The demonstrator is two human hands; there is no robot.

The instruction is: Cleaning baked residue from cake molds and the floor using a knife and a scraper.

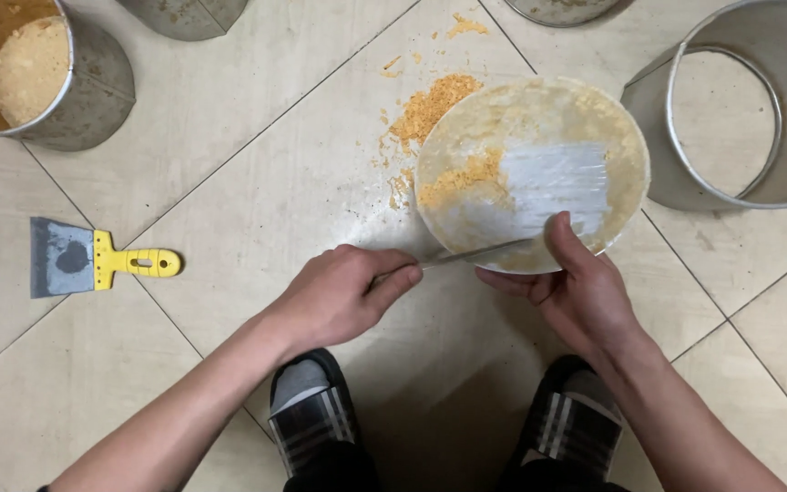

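Tiled floor (229, 137), crumbs everywhere. Left hand (343, 296) clenched on scraper blade (475, 255); right hand (585, 292) pinches round disc (530, 173) rim. Disc looks stiff, light, greasy; hold by edge.

A round metal disc (532, 173), crusted with yellow-orange crumbs, is tilted up off the tiled floor, one broad streak across its middle scraped to bare shiny metal. A thin metal blade (475, 254) lies flat along its lower edge, crumbs heaped at the streak's left end.
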